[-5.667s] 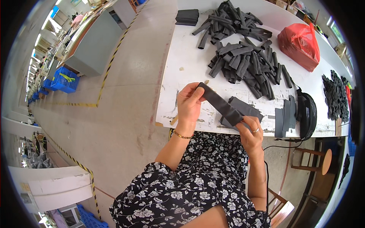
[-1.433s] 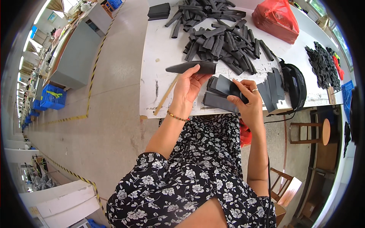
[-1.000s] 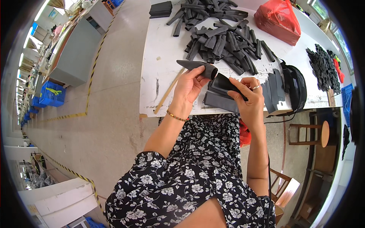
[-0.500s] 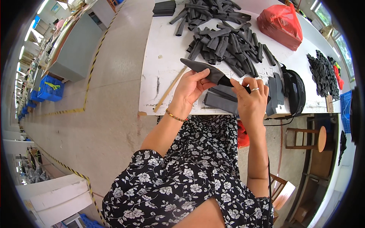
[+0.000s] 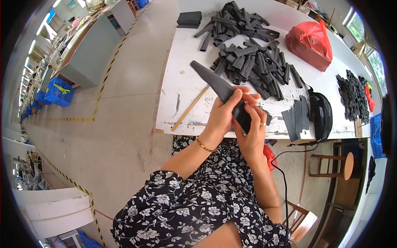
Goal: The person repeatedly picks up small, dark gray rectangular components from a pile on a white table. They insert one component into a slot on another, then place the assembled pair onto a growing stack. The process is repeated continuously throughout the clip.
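A long dark grey fabric piece point(image 5: 213, 78) is held up over the table's front edge, its free end pointing to the far left. My left hand point(image 5: 225, 111) grips its middle, thumb pressed on top. Close beside it, my right hand point(image 5: 251, 134) has its fingers closed round the near end, where a blacker face shows. Part of that end is hidden by my fingers. Behind my hands lies a heap of dark grey rolled fabric tubes point(image 5: 248, 62). Flat dark strips point(image 5: 295, 118) lie to the right of my right hand.
A wooden stick point(image 5: 190, 108) lies on the white table point(image 5: 165, 103) at left. Flat dark pieces are stacked point(image 5: 189, 19) at the far left. Rightward are a red plastic bag point(image 5: 309, 43), a black bag point(image 5: 320, 111) and another dark heap point(image 5: 352, 95). A wooden stool point(image 5: 348, 165) stands below right.
Both hands have come nearer to me and closer together, my right hand moving left. More of the fabric piece now sticks out past my left hand. The view has shifted slightly.
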Demonstrator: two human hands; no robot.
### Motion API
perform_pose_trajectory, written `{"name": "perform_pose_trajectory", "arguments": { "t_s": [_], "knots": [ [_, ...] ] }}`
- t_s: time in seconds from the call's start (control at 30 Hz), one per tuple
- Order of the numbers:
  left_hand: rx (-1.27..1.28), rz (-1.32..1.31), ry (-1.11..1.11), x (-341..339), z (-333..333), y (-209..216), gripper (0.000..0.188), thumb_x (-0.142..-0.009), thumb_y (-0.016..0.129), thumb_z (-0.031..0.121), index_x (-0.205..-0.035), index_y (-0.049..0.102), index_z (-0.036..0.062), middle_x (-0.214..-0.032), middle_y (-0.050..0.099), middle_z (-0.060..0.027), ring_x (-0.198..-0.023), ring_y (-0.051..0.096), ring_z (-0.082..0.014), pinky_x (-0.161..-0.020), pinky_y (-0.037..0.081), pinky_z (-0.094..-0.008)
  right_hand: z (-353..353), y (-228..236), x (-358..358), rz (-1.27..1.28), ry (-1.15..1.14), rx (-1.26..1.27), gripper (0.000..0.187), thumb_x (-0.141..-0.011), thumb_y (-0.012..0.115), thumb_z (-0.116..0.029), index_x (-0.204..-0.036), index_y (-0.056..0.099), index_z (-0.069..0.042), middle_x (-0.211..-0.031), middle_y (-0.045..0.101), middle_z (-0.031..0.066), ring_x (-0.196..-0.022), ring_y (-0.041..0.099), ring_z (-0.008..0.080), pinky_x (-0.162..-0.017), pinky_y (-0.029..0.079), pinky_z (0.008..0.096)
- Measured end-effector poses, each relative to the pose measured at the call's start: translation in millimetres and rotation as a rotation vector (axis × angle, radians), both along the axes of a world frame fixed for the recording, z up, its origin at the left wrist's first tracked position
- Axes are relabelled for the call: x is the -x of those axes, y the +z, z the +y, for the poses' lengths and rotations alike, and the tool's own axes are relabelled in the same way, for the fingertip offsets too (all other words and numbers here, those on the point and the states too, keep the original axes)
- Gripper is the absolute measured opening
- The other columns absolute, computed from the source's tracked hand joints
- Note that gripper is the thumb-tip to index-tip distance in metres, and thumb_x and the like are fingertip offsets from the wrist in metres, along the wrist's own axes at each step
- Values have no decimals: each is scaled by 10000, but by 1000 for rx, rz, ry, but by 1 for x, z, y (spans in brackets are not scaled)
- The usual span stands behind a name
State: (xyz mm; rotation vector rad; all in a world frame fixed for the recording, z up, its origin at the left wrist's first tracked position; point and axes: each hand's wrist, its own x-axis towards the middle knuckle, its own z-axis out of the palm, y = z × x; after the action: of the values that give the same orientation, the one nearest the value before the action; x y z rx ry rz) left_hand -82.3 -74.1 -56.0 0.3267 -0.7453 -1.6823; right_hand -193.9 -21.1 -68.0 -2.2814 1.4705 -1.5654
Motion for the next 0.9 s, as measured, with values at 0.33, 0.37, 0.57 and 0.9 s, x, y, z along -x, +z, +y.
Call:
{"name": "perform_pose_trajectory", "arguments": {
  "t_s": [0.33,0.37,0.57,0.9],
  "knots": [
    [-37,-10,110,-8,-1,-7,273,-1016,512,260,-1074,594,7,-1077,672,-169,-1227,553,-285,-1023,455,-407,7,6,26,108,45,-155,413,-739,760,6,-1084,533,-9,-1109,559,201,-965,586,392,-777,514,435],
    [-57,-27,152,-12,0,-6,275,-1016,513,263,-1077,594,8,-1065,678,-169,-1234,548,-286,-1024,453,-409,10,5,28,91,58,-169,400,-744,757,3,-1079,538,-12,-1104,560,197,-940,595,389,-759,518,429],
    [-152,123,18,13,13,-24,295,-1017,508,287,-1089,597,15,-1073,691,-152,-1226,559,-275,-1047,435,-399,-12,8,14,132,175,-160,354,-769,732,19,-1063,537,-3,-1092,563,199,-915,605,373,-741,520,430],
    [-225,251,74,-10,-3,-10,281,-997,554,266,-1148,597,32,-1104,679,-137,-1182,580,-277,-990,466,-421,-13,2,39,119,216,-121,203,-773,712,53,-922,586,-3,-985,597,135,-812,612,316,-664,506,402]
  ]
}}
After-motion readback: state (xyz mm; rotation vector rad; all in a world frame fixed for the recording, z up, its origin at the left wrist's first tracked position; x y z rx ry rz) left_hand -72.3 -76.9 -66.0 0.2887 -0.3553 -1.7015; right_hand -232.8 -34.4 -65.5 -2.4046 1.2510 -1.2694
